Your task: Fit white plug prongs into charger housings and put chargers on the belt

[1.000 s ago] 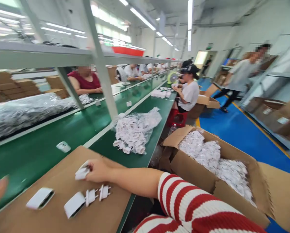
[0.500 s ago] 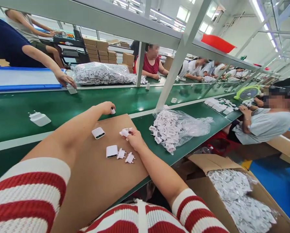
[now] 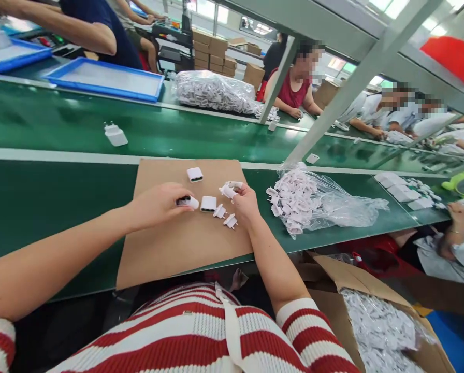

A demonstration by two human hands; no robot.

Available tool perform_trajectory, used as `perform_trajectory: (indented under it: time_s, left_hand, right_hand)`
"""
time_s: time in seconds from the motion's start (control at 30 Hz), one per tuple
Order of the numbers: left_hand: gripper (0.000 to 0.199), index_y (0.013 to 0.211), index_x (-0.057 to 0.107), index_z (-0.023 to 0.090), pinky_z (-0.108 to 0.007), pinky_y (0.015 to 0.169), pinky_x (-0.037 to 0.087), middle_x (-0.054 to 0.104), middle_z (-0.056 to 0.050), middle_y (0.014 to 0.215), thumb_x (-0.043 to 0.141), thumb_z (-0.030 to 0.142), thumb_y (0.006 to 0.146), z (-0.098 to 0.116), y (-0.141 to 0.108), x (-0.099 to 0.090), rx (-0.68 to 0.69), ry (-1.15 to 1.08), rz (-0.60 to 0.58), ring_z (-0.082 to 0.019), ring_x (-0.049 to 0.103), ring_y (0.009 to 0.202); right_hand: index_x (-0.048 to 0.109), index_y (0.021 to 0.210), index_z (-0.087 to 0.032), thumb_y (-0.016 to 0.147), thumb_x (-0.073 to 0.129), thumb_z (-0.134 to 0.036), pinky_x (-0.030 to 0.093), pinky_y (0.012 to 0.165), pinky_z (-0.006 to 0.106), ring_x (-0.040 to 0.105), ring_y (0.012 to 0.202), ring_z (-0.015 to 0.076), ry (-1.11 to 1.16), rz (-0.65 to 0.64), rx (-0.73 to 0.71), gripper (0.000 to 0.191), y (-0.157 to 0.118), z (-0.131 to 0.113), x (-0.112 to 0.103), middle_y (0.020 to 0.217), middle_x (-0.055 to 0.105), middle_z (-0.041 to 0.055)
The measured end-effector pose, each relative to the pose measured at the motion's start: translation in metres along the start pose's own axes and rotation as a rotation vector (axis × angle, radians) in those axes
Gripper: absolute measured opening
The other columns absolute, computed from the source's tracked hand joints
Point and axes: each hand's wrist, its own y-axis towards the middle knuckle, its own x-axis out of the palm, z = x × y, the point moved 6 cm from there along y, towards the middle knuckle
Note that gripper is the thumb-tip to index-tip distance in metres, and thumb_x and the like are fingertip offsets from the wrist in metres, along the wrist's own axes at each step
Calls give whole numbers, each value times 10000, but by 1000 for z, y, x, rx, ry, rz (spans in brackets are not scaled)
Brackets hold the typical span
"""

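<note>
My left hand (image 3: 158,206) is closed around a white charger housing (image 3: 191,202), its dark open end facing my fingers, just above a cardboard sheet (image 3: 165,243). Between finger and thumb, my right hand (image 3: 247,203) grips a white plug piece (image 3: 228,190) at the sheet's right side. Two more housings lie on the cardboard, one farther back (image 3: 195,174) and one between my hands (image 3: 208,203). Beside the nearer housing are two loose pin plug pieces, one (image 3: 219,211) touching or very near it and another (image 3: 230,221) closer to me.
A clear bag of white plug pieces (image 3: 294,199) lies right of the cardboard. On the green belt (image 3: 72,119) behind sits an assembled charger (image 3: 116,135). Slanted metal posts (image 3: 325,114) rise beyond. A carton of white parts (image 3: 383,331) stands low right. Co-workers sit across and to the right.
My left hand has come back from the belt's edge to the cardboard with a charger housing. My right hand still holds its plug piece. The view has shifted, and a co-worker's hand has left the belt.
</note>
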Motion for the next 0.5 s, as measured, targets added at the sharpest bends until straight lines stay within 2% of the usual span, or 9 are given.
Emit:
perform_trajectory:
  time_s: [0.07,0.13,0.2,0.27,0.33,0.43,0.5]
  left_hand:
    - [449,1111,730,208,-354,886,461,716,-93,1102,557,571,912,0,-16,20,-42,-17,19,-285,634,1068]
    - [421,1001,730,196,-348,818,458,704,-85,1009,600,580,887,-5,-22,35,-77,-78,60,-274,638,994]
    - [427,897,701,184,-332,723,446,679,-70,926,650,605,854,-15,-24,47,-115,-216,120,-245,629,878]
    - [452,867,680,183,-315,664,435,666,-53,904,703,631,813,-25,-24,57,-143,-383,168,-218,615,808]
    - [477,894,689,186,-308,666,444,667,-45,926,746,644,775,-32,-24,64,-149,-498,204,-212,616,813]
    - [481,880,698,180,-317,703,456,656,-50,929,759,642,759,-36,-23,68,-121,-553,244,-222,615,838]
    - [454,860,700,177,-319,720,458,644,-51,924,746,621,776,-36,-23,68,-92,-572,253,-222,613,840]
  right_hand:
    - [759,919,-198,608,844,-286,585,800,304,732,924,198,-63,4,-53,334,-9,-3,7,967,780,45]
    - [758,931,-202,613,864,-336,598,768,310,732,889,197,-112,-14,-53,361,-18,-3,18,950,777,45]
    - [752,986,-207,649,850,-388,601,690,311,732,844,201,-169,-62,-33,396,-30,-3,31,937,777,43]
    - [744,1054,-216,710,815,-416,603,674,315,730,841,201,-261,-134,-58,404,-42,-7,45,959,781,41]
    - [742,1098,-230,786,764,-403,608,760,327,726,885,195,-392,-214,-173,357,-53,-15,60,1010,783,38]
    - [742,1124,-250,879,678,-347,571,908,344,706,984,199,-644,-319,-406,271,-65,-27,82,1087,773,44]
    - [740,1111,-257,903,645,-316,546,929,351,685,1027,219,-803,-365,-472,236,-67,-26,92,1091,762,52]
